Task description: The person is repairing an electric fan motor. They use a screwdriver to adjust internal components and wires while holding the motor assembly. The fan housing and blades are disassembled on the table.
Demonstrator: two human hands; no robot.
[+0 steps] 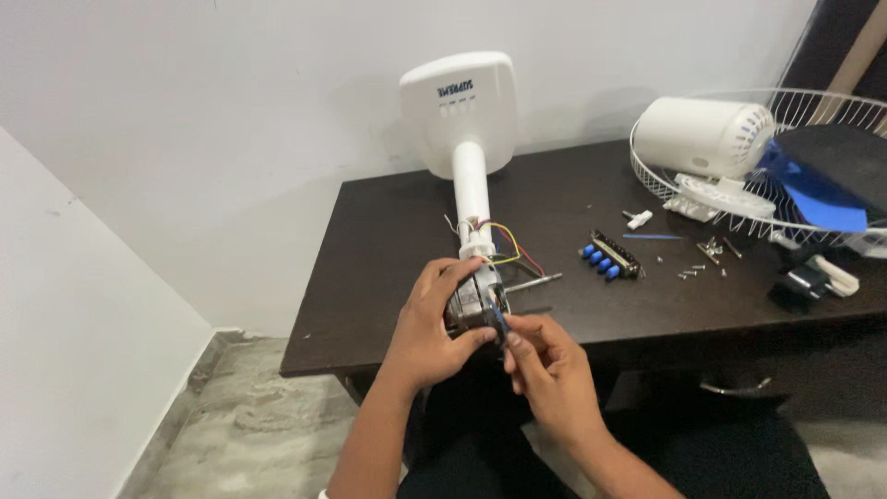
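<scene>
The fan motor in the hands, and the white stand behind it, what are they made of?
The fan motor, held by the left hand, looks like bare metal: grey, dull shine, a steel-looking shaft sticking out. The white stand looks like smooth moulded plastic with a soft gloss. The right hand pinches something small and blue, probably plastic.

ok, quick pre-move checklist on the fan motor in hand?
1. Left hand grips motor: ok.
2. Right hand fingertips on motor's front face: ok; small blue item there, cannot tell what.
3. Coloured wires run from motor to white stand neck: ok, attached.
4. Shaft points right, nothing touching it: ok.
5. Loose screws on table, away from edge: ok.
6. Blue-button switch block lying apart from motor: ok.
</scene>
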